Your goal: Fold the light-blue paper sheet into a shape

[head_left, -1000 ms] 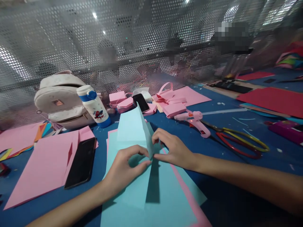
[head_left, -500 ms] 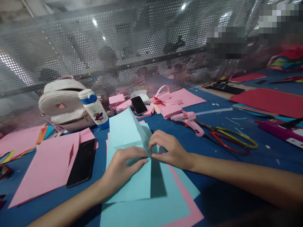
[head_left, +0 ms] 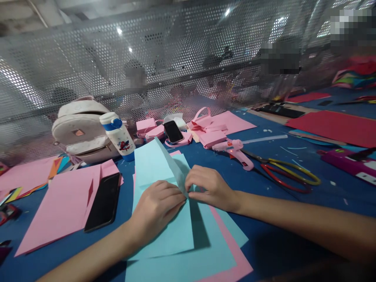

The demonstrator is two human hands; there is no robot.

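A folded sheet of light blue paper [head_left: 154, 162] stands partly raised in front of me, its upper flap tilted up. My left hand [head_left: 160, 201] lies over its left side, fingers closed together at the fold near the right edge. My right hand [head_left: 210, 188] pinches the same paper at that edge, its fingertips close to the left ones. Beneath is a stack of flat light blue sheets [head_left: 216, 250], with a pink sheet [head_left: 242, 270] showing along the right and bottom.
A pink glue gun [head_left: 235, 150] and scissors [head_left: 290, 172] lie to the right. On the left are a black phone [head_left: 103, 201] and pink paper [head_left: 60, 207]. Behind stand a bottle [head_left: 119, 137], a backpack [head_left: 85, 129] and a perforated metal screen [head_left: 182, 55].
My left hand has turned more palm-down, its fingers now drawn together over the fold. The folded paper's lower right corner has shifted slightly right. My right hand stays nearly in place.
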